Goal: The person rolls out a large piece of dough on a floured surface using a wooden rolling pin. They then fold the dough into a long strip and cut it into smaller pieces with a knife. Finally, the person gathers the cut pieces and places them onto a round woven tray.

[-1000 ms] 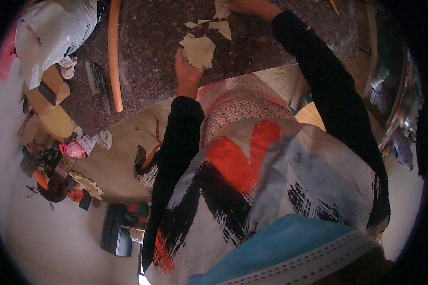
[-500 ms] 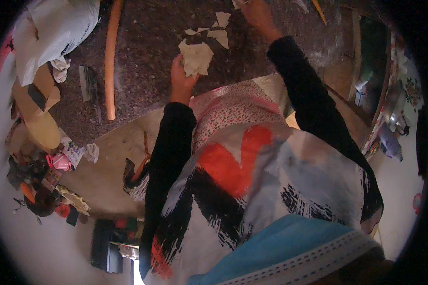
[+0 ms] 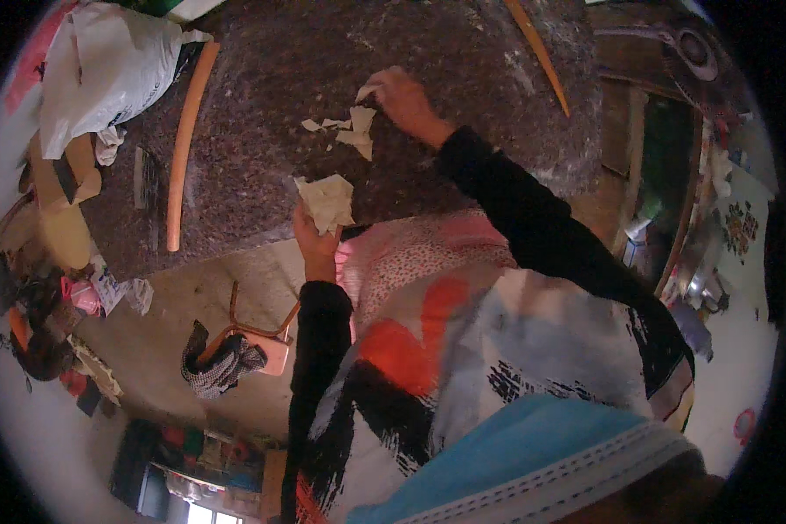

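My left hand point(image 3: 316, 249) grips a small stack of thin cream-coloured dough sheets point(image 3: 327, 201) with ragged edges, near the front edge of the dark speckled table point(image 3: 253, 105). Farther off, my right hand point(image 3: 410, 105) has its fingers pinched on a small cream dough piece point(image 3: 369, 89), held at or just above the surface; I cannot tell which. Several loose torn dough pieces point(image 3: 358, 135) lie on the table between the two hands, just left of the right hand.
A thick wooden rod point(image 3: 190, 148) lies to the left, beside a flat grey strip point(image 3: 144, 177). Behind it sits a white plastic bag point(image 3: 113, 70). A thin wooden stick point(image 3: 540, 57) rests at the far right. A stool point(image 3: 269, 349) with a checked cloth stands below the table's front edge.
The whole view has shifted, so the table sits lower in the picture. My right hand has come left, closer to the loose pieces. My left hand still holds the stack, slightly nearer me.
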`<act>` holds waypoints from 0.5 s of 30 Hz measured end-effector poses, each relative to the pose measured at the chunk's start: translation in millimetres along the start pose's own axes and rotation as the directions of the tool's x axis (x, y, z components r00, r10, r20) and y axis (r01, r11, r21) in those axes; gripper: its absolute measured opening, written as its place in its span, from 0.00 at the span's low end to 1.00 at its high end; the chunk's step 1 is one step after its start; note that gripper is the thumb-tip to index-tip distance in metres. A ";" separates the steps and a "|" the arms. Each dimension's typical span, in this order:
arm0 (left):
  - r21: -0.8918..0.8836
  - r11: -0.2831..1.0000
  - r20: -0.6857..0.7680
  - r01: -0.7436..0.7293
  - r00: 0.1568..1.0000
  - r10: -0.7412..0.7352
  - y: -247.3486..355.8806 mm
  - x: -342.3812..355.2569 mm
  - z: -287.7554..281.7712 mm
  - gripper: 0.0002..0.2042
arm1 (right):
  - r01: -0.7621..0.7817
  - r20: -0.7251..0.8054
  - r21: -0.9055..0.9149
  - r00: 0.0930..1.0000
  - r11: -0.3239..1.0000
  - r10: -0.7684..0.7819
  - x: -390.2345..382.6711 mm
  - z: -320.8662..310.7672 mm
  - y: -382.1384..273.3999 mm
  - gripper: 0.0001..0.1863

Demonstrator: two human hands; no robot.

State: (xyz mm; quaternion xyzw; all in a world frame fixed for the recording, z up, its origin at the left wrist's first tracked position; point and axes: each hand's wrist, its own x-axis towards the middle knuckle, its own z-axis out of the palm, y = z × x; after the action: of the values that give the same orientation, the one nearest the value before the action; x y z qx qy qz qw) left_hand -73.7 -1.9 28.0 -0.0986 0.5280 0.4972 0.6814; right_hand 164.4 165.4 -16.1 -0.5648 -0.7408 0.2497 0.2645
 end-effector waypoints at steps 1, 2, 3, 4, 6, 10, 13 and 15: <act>-0.080 0.997 0.000 -0.014 1.000 0.014 -8.7 -1.9 -1.0 0.22 | 0.095 -0.028 -0.082 0.995 0.992 -0.098 15.4 -27.9 3.1 0.10; -0.132 0.991 -0.005 -0.027 1.000 0.027 -16.3 -6.2 -0.7 0.22 | 0.180 -0.047 -0.171 0.981 0.969 -0.190 21.9 -55.7 14.8 0.09; -0.178 0.984 -0.012 -0.028 1.000 0.027 -28.7 -11.9 0.1 0.22 | 0.144 -0.119 -0.244 0.977 0.959 -0.177 19.0 -74.2 46.6 0.09; -0.216 0.976 -0.011 -0.031 1.000 0.029 -39.1 -15.2 2.3 0.22 | 0.106 -0.192 -0.314 0.966 0.944 -0.172 21.1 -91.9 84.2 0.09; -0.278 0.959 -0.033 -0.047 0.999 0.039 -58.0 -24.7 2.2 0.22 | -0.004 -0.330 -0.287 0.939 0.958 -0.095 16.2 -114.4 144.2 0.12; -0.349 0.935 -0.063 -0.059 0.997 0.039 -89.2 -49.3 -16.7 0.21 | 0.141 -0.229 -0.404 0.941 0.904 -0.249 16.3 -104.0 175.6 0.16; -0.352 0.936 -0.156 -0.017 0.987 -0.041 -98.5 -71.8 -22.8 0.22 | 0.346 -0.106 -0.243 0.919 0.906 -0.380 46.8 -71.3 143.2 0.16; -0.400 0.917 -0.040 -0.003 0.999 -0.014 -118.2 -64.1 -36.0 0.22 | 0.234 -0.048 0.418 0.971 0.878 -0.236 92.0 -39.9 89.4 0.16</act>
State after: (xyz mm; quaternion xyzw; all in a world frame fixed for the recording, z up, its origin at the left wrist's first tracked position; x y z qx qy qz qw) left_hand -0.3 -119.9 19.0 -0.2474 0.4293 0.5904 0.6371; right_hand 233.9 278.5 -36.4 -0.3997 -0.7329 0.3707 0.4069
